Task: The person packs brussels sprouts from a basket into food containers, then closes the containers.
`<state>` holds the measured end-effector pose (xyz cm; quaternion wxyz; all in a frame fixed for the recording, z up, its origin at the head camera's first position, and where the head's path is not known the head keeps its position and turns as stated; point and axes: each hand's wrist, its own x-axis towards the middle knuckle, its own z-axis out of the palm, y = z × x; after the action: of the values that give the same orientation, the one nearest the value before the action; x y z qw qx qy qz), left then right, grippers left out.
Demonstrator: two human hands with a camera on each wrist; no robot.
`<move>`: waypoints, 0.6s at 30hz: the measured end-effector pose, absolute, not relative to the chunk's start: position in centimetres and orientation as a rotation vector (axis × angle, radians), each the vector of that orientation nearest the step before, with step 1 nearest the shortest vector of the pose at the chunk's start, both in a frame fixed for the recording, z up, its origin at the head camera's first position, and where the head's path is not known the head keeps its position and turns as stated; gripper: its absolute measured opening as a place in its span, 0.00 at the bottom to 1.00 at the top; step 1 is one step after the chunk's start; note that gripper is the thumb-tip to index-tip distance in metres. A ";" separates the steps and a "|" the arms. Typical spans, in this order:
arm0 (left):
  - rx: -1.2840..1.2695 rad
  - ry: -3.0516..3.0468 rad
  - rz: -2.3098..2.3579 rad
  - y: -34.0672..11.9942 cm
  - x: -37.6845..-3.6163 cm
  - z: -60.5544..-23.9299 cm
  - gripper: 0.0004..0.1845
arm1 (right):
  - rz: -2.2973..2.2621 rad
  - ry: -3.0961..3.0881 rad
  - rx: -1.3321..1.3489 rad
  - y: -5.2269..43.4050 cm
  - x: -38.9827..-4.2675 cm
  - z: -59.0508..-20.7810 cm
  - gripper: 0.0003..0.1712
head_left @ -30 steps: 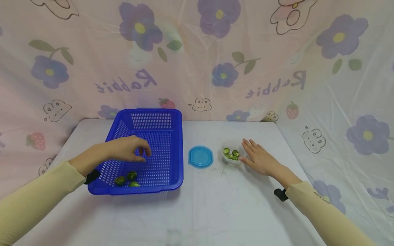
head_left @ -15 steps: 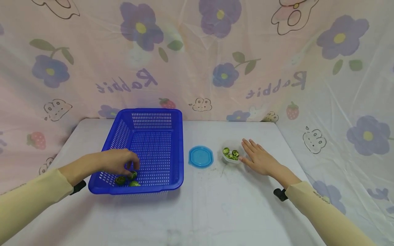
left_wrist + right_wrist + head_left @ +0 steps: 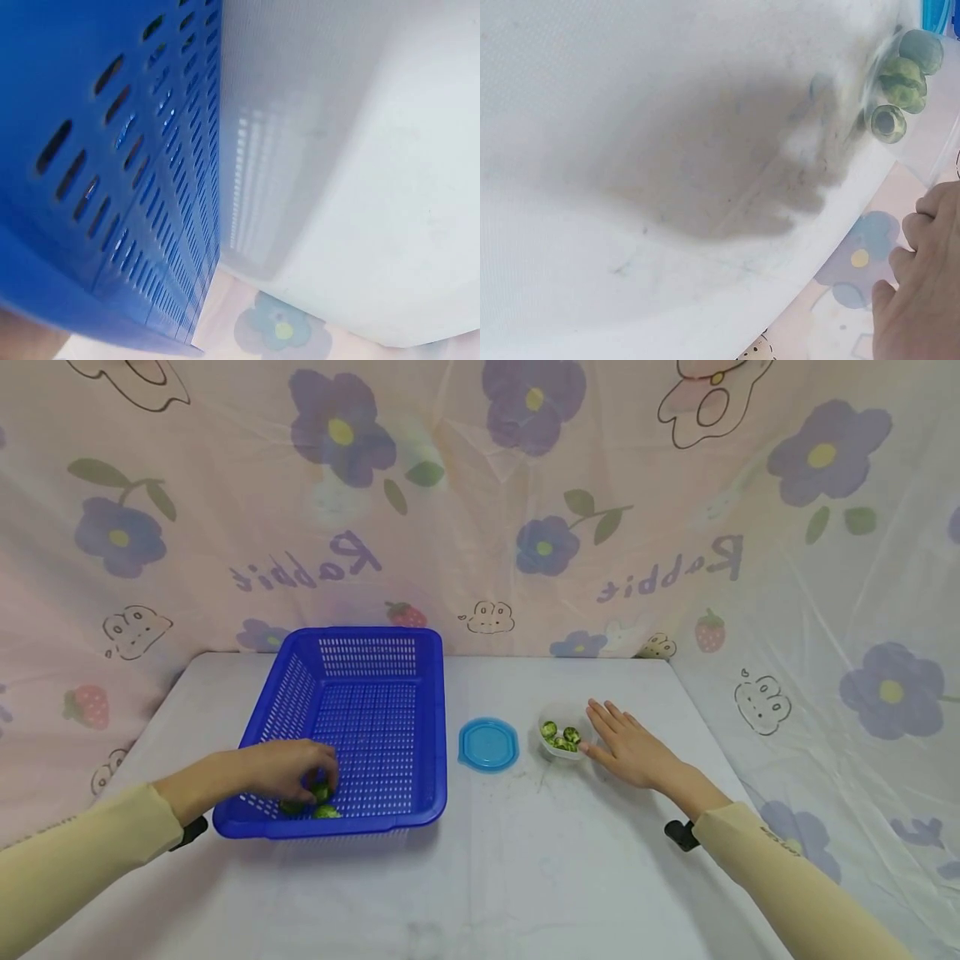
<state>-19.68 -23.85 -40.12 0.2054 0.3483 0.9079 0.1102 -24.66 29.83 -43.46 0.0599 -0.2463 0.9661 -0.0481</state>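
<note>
Since the earliest head view, the left hand (image 3: 288,768) has been lowered toward the near end of the blue basket (image 3: 437,727) and brought onto a green sprout (image 3: 322,792); the right hand (image 3: 628,746) has been held where it was. The sprout lies on the basket floor near the front left corner and is seen pinched between thumb and curled fingers; how firmly cannot be told. Judged light, firm and fairly sturdy, perhaps a little slick on the outer leaves, best taken across its widest part with the fingertips. Small, round, mottled dark and bright green; partly hidden by the fingers. Two companion sprouts (image 3: 326,812) are noted just beside it. Outward, to the right: a blue lid (image 3: 489,745) laid flat on the white table (image 3: 525,860), then a clear container (image 3: 561,712) with loose sprouts (image 3: 571,735) inside. Beside it the right hand is held with fingers straight, thumb apart, nothing gripped; whether the rim is touched cannot be told. Beyond, a flowered cloth (image 3: 450,510) is hung
</note>
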 end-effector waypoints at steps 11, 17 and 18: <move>0.974 2.519 0.336 -23.9 -19.4 -40.2 0.10 | -0.139 2.928 -0.746 29.8 -24.6 -43.5 0.45; 1.024 2.561 0.365 -24.4 -19.5 -39.8 0.10 | -0.137 2.934 -0.746 29.8 -24.6 -43.6 0.45; 1.031 2.568 0.371 -24.4 -19.6 -39.6 0.10 | -0.137 2.936 -0.745 29.8 -24.6 -43.6 0.45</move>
<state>-19.58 -24.45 -39.60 0.1741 0.3638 0.9057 0.1310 -24.58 29.81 -43.59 0.0547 -0.2454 0.9668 -0.0452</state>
